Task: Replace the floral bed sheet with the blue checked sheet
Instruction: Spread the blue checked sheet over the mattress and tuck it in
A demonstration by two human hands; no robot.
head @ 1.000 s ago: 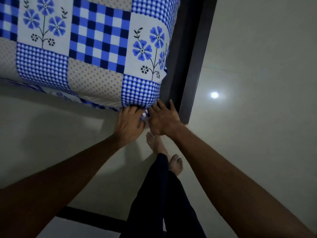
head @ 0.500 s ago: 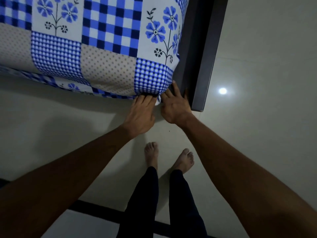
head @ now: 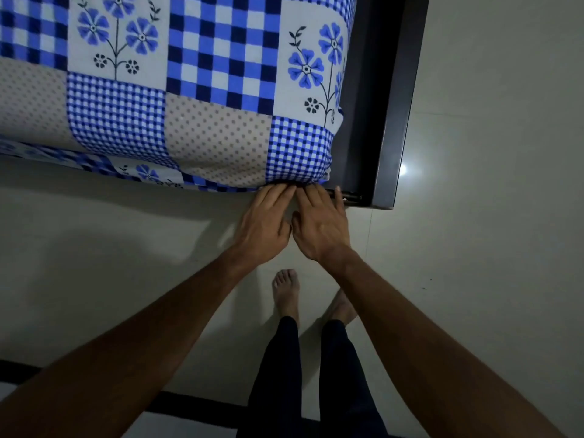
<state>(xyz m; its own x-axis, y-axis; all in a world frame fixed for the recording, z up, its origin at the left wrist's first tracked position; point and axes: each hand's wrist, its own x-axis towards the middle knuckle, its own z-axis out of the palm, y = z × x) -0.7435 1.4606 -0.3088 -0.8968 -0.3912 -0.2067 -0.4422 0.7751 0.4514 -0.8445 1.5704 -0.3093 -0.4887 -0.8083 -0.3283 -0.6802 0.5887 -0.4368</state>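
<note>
Head view, looking down at the foot corner of a bed. The blue checked sheet [head: 221, 58], a patchwork print of large and small blue checks, dotted beige squares and blue flower panels, lies spread over the bed and fills the upper left of the view; its corner is drawn down over the bed's edge, where a small-check patch wraps the corner. A dark bed frame [head: 398, 90] runs along the sheet's right side and ends in a square corner just right of the hands. The left hand [head: 264, 224] and the right hand [head: 322, 229] sit side by side, thumbs almost touching, backs facing up, at the lower edge of that corner. Both hands are flat, with straight fingers pressed against the sheet's bottom fold; the fingertips pass out of sight beneath the fabric, and neither hand grips anything that can be seen. The little finger of the right hand spreads out toward the frame's corner. Below the hands, the pale tiled floor [head: 489, 248] carries the person's two bare feet [head: 286, 292], and legs in dark trousers [head: 284, 374] rise toward the camera. A dark band [head: 196, 406] crosses the floor at the bottom edge.
</note>
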